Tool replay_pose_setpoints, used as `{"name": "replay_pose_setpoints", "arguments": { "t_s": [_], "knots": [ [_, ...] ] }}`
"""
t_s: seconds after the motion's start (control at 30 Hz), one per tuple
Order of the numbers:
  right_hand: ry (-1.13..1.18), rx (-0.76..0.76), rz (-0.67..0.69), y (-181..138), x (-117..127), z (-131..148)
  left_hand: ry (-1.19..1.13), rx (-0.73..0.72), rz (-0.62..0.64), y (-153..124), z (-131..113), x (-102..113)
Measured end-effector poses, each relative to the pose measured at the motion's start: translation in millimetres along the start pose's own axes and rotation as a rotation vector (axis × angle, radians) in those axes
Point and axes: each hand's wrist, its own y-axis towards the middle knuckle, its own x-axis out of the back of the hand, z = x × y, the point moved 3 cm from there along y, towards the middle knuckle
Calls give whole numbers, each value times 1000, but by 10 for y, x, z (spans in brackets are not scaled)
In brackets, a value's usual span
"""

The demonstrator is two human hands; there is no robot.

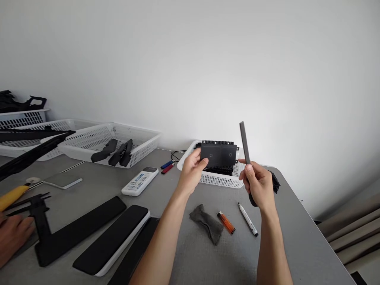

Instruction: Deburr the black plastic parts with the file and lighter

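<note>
Black panel (218,155), left edge grasped by our left fingers (203,164); we'd guess light, stiff, tabs (238,149) near our right fingers (250,173) fragile, so hold edges. Right fingers clasp flat tool (245,142).

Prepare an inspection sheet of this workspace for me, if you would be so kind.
Surface: grey table bearing many items.
Work things: black part and flat bar, both held up; white basket beyond.
Clutter: grey cloth, orange lighter-like item, white pen.
Grips: left grip on the black part; right grip around the flat bar.
Cables: thin dark cord left of the white basket.
Surroundings: white wall behind; another person's hand at far left.
</note>
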Motion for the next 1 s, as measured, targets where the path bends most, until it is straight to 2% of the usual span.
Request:
{"name": "replay_pose_setpoints", "arguments": {
  "t_s": [0.13, 0.4, 0.63, 0.87, 1.0],
  "knots": [
    [-169, 49, 99, 30, -39, -60, -18, -24, -37, -4, -41, 5],
    [-424, 43, 245, 96, -49, -200, -82, -35, -7, 11, -7, 46],
    [-547, 86, 171, 122, -50, -235, -73, -50, 32, -6, -46, 43],
    [-663, 116, 7, 112, -52, -203, -60, -75, 58, -28, -87, 18],
    [-646, 107, 4, 116, -36, -224, -72, -69, 33, -36, -88, -1]
  ]
}}
